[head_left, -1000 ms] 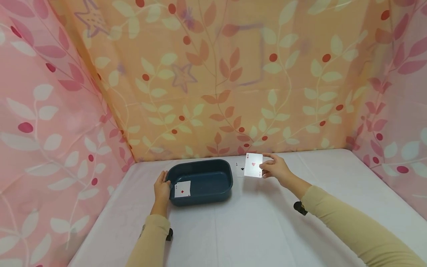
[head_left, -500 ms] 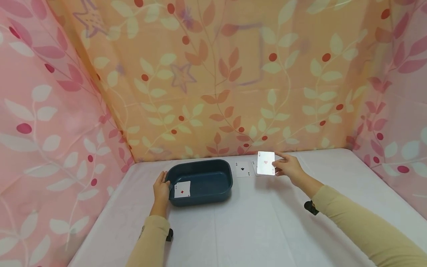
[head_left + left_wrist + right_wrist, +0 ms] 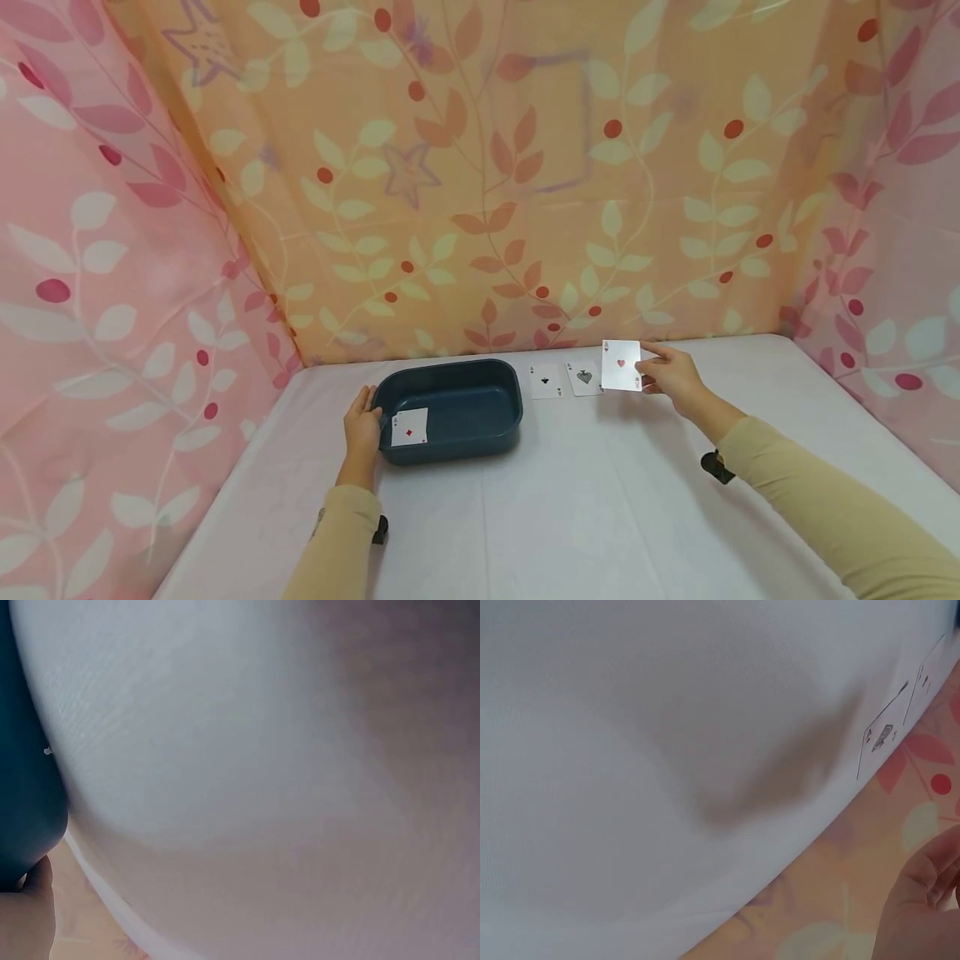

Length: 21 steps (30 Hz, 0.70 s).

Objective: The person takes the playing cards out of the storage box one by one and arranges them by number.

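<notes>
In the head view my right hand (image 3: 677, 385) pinches an ace of hearts (image 3: 621, 365) by its right edge, held up above the white table. Left of it lie an ace of spades (image 3: 584, 378) and an ace of clubs (image 3: 545, 381), face up and side by side. A dark blue basin (image 3: 450, 451) stands further left, an ace of diamonds (image 3: 409, 427) inside at its left end. My left hand (image 3: 363, 427) grips that end of the basin, thumb at the rim. Only part of the right hand (image 3: 919, 915) shows in the right wrist view; its card is out of sight there.
A white cloth (image 3: 540, 517) covers the table. Behind it hangs an orange leaf-patterned curtain (image 3: 480, 167), with a pink one on the left (image 3: 112, 333) and another on the right (image 3: 907, 275). The table's back edge runs close behind the cards.
My right hand has moved to the right with the ace of hearts, uncovering the ace of clubs and then the ace of spades. My left hand and the basin stay in place.
</notes>
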Available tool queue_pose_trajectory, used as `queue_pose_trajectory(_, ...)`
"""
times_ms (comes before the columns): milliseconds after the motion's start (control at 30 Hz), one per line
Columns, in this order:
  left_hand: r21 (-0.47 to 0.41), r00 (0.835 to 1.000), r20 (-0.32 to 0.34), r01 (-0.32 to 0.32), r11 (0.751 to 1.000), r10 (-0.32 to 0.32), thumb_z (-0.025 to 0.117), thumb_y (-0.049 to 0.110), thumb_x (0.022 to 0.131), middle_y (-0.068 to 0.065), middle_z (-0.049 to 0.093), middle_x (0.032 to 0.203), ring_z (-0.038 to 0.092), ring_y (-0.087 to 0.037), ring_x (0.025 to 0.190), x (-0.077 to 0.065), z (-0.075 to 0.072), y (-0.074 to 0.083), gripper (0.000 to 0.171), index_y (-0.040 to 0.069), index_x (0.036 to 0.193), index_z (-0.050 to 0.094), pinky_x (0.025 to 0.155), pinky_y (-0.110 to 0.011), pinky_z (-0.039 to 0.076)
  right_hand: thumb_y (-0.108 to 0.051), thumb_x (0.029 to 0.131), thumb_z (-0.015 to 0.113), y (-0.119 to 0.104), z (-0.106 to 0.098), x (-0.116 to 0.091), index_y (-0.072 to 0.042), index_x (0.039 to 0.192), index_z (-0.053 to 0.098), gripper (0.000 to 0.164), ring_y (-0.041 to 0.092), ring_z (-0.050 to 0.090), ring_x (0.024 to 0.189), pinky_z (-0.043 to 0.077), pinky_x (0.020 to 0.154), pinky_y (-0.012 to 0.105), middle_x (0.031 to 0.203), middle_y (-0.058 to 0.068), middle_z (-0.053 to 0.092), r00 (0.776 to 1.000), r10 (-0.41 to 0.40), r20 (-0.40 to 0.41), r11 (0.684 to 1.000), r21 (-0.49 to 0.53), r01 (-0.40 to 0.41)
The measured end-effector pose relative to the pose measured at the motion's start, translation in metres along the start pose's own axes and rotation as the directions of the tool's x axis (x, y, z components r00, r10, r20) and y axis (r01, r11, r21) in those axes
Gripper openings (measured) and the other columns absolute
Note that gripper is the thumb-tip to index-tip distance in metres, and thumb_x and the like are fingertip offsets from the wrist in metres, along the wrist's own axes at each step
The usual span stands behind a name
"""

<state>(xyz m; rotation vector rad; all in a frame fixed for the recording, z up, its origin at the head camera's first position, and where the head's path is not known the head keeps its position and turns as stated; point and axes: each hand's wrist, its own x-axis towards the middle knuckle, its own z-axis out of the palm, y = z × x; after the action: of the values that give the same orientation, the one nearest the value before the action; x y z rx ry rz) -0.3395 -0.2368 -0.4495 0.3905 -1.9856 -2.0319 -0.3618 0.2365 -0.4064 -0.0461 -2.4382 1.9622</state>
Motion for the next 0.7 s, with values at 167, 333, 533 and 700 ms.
queue_pose_trajectory(167, -0.012, 1.000, -0.003, -0.006, 1.000, 0.006, 0.030, -0.013, 0.096, -0.020, 0.025, 0.154, 0.018, -0.028, 0.145, -0.001, 0.000, 0.000, 0.058, -0.006, 0.152, 0.015, 0.117, -0.037, 0.013, -0.002, 0.096, 0.053, 0.002, -0.004, 0.004, 0.008, 0.147, 0.030, 0.057, 0.007, 0.060, 0.061, 0.055, 0.058, 0.022, 0.081, -0.003, 0.063, 1.000, 0.010, -0.023, 1.000, -0.022, -0.011)
queue_pose_trajectory(333, 0.003, 1.000, -0.001, -0.007, 1.000, 0.007, 0.030, -0.012, 0.097, -0.020, 0.025, 0.155, 0.017, -0.029, 0.145, -0.003, 0.000, 0.002, 0.057, -0.006, 0.152, 0.016, 0.117, -0.039, 0.014, 0.000, 0.096, 0.051, 0.007, -0.010, 0.010, 0.009, 0.146, 0.030, 0.055, 0.006, 0.060, 0.061, 0.054, 0.057, 0.022, 0.083, 0.000, 0.062, 0.999, 0.025, -0.047, 0.999, -0.047, -0.027)
queue_pose_trajectory(533, 0.010, 1.000, -0.010, -0.001, 1.000, 0.001, 0.031, -0.012, 0.097, -0.020, 0.026, 0.154, 0.018, -0.028, 0.145, -0.004, 0.001, 0.003, 0.057, -0.006, 0.152, 0.017, 0.117, -0.038, 0.014, 0.002, 0.094, 0.048, 0.015, -0.014, 0.019, 0.009, 0.146, 0.032, 0.054, 0.006, 0.058, 0.062, 0.054, 0.056, 0.022, 0.094, 0.011, 0.061, 0.995, 0.056, -0.076, 0.995, -0.081, -0.062)
queue_pose_trajectory(700, -0.010, 1.000, -0.013, -0.010, 1.000, 0.010, 0.032, -0.013, 0.096, -0.021, 0.027, 0.153, 0.020, -0.029, 0.144, -0.004, 0.001, 0.003, 0.057, -0.006, 0.151, 0.017, 0.117, -0.037, 0.015, 0.003, 0.093, 0.046, 0.019, -0.015, 0.022, 0.009, 0.145, 0.033, 0.054, 0.006, 0.057, 0.063, 0.053, 0.056, 0.021, 0.102, 0.019, 0.059, 0.993, 0.077, -0.092, 0.991, -0.098, -0.086)
